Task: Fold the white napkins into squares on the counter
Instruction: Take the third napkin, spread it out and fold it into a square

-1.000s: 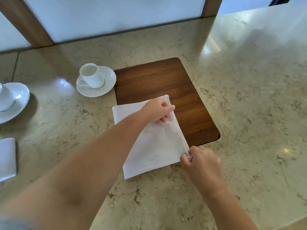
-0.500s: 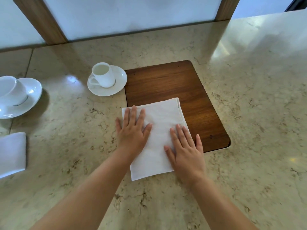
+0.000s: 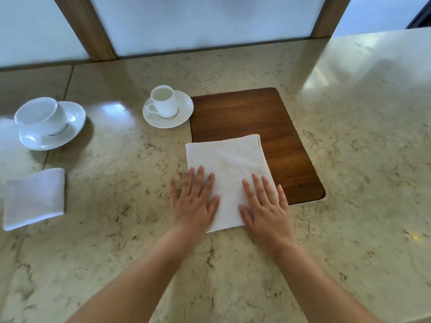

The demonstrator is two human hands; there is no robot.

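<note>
- the napkin (image 3: 229,169) being worked on lies flat on the table (image 3: 349,159), roughly square already, its far right part overlapping the wooden board (image 3: 268,113) set into the top and its near part on the stone.
- looks like thin soft cloth, super light, no stiffness at all. i'd guess it holds a crease only if you press it, and it'll probably skate a bit on that polished stone if you shove sideways.
- you can see stacked layer edges along the right side, so that's the open side. best place to take hold is probably a corner there, pinching all the layers together so they don't fan out.
- left hand (image 3: 193,203) lies flat, fingers (image 3: 198,180) straight and spread, palm down across the napkin's near left edge, partly on the stone. not gripping anything.
- right hand (image 3: 265,208) same deal: flat, fingers straight, pressing the near right part of the cloth. nothing pinched.
- reads to me like a smoothing press on the fold, so this one looks close to done.
- a second folded napkin (image 3: 35,198) sits well apart at the left, looking finished.
- breakables nearby: a small cup (image 3: 163,101) on a saucer (image 3: 184,113) just beside the board's far left corner, and a bigger cup (image 3: 40,116) on its own saucer (image 3: 74,120) further left. watch the elbows when sliding cloth around.
</note>
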